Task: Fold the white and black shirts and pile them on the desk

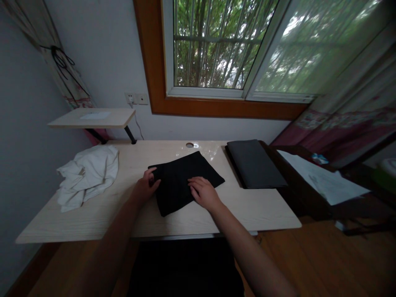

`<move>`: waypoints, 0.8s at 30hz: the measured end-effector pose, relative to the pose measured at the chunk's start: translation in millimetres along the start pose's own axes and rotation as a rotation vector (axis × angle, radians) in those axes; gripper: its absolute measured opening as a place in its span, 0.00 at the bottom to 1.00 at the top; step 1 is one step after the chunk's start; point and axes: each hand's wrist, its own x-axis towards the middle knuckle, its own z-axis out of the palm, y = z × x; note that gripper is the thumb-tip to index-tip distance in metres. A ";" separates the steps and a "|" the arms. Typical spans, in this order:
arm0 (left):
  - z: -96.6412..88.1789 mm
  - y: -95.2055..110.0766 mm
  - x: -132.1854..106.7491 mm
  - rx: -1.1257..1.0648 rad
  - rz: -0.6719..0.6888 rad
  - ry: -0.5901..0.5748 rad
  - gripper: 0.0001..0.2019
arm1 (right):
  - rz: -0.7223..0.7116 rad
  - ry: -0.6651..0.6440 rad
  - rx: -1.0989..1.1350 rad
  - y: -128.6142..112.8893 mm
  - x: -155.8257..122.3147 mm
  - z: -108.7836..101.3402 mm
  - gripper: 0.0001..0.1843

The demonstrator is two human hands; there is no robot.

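A piece of black cloth (176, 181), lying flat with straight edges as if folded, rests at a slant on the middle of the pale wooden desk (192, 222). At its left edge is my left hand (145, 187), thumb and fingers apart and touching the cloth's side. My right hand (204, 193) lies palm down over the cloth's lower right edge, fingers stretched out on the fabric. Neither hand grips anything that I can see.
Crumpled white cloth (89, 177) lies at the desk's left, below a small raised shelf (93, 117). Flat dark-grey, folder-like items (255, 163) are stacked at the right. Beyond them, papers (318, 175) lie on a dark surface. A window (222, 45) is behind the desk.
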 end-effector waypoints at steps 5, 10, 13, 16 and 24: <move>6.7 -8.5 7.9 0.077 -0.132 0.055 0.27 | 0.116 0.054 -0.080 1.7 1.1 -2.2 0.13; 3.5 -30.9 18.1 0.099 -0.232 0.403 0.22 | 0.263 0.157 -0.117 9.1 0.2 -1.5 0.14; 0.3 -34.5 19.3 0.182 -0.120 0.528 0.17 | 0.296 0.156 -0.150 11.1 0.4 0.7 0.16; -0.4 -25.2 15.3 0.256 0.092 0.416 0.09 | 0.342 0.156 -0.194 11.3 0.5 2.1 0.19; -1.7 11.0 0.8 0.153 0.366 -0.213 0.16 | 0.369 0.135 -0.181 12.6 -1.2 1.2 0.22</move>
